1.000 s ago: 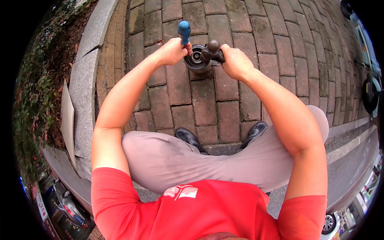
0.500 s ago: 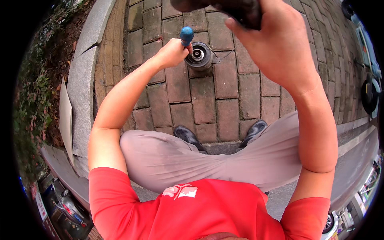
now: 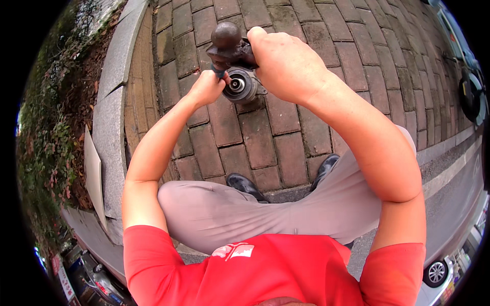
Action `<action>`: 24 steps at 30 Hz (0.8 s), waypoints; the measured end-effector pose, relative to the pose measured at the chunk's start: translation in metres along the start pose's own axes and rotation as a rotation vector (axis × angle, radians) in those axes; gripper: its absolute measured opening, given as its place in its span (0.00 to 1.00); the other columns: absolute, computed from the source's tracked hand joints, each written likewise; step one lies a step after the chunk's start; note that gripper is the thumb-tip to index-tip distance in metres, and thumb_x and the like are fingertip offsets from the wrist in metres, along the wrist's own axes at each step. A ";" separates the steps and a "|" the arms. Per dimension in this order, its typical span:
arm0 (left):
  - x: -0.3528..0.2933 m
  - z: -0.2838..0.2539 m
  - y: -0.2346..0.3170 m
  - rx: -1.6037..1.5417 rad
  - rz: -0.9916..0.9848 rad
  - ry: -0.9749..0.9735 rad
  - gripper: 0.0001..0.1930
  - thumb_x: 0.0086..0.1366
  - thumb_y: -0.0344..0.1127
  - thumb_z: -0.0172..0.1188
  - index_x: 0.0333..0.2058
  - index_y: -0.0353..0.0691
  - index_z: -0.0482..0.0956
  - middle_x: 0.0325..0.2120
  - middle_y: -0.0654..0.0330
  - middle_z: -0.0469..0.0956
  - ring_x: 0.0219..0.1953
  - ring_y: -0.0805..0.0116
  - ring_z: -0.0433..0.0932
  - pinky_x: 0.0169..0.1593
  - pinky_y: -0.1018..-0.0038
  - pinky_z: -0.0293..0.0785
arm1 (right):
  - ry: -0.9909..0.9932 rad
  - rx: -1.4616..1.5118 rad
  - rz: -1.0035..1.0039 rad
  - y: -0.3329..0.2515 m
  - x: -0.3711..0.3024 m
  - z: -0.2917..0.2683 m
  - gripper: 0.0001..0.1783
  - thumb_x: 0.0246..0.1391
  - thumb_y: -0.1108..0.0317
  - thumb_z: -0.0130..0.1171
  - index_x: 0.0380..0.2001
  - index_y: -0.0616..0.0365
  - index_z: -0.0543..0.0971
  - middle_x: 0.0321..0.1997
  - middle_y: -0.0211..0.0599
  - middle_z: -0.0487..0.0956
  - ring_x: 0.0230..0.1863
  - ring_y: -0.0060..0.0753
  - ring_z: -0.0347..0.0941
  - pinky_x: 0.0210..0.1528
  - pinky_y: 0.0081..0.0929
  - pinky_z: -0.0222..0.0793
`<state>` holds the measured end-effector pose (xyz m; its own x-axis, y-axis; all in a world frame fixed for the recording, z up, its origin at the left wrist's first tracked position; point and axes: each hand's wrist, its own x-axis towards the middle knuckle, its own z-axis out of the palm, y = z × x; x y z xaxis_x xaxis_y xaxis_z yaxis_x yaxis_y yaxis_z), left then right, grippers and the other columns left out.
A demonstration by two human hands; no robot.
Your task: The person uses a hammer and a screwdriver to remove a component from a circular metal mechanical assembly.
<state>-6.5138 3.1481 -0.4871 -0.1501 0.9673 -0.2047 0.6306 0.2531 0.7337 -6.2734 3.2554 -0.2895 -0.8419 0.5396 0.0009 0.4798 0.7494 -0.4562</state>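
Observation:
A dark hammer (image 3: 226,42) with a rounded head is gripped in my right hand (image 3: 288,65). Its head is over the top of a screwdriver-like tool with a blue handle (image 3: 218,71); whether they touch I cannot tell. Around that handle my left hand (image 3: 205,87) is closed, holding it upright; its lower end is hidden. Beside my left fingers stands a round black metal part (image 3: 247,95), like a pulley, with a ringed hub on top and a small lug at its right. It rests on the brick paving.
My dark shoes (image 3: 244,184) are planted on the brick paving (image 3: 259,145) near my knees. A grey stone kerb (image 3: 109,117) and plants (image 3: 48,153) line the left. Far right is a blue vehicle with a black wheel (image 3: 470,97). A car (image 3: 437,273) stands at lower right.
The hammer in my right hand has swung down and left, from high at the upper right to over the blue handle. My left hand keeps its hold beside the round part.

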 end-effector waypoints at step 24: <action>-0.006 -0.010 -0.024 -0.392 -0.062 -0.072 0.06 0.66 0.26 0.57 0.40 0.34 0.80 0.37 0.65 0.80 0.40 0.77 0.76 0.47 0.76 0.74 | -0.401 -0.112 0.227 0.057 0.004 0.112 0.12 0.54 0.77 0.54 0.42 0.66 0.73 0.43 0.57 0.81 0.48 0.53 0.80 0.48 0.45 0.77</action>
<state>-6.5353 3.1366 -0.4969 -0.1160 0.9496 -0.2912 0.2814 0.3126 0.9072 -6.2767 3.2571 -0.4156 -0.7312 0.5201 -0.4414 0.6677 0.6783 -0.3067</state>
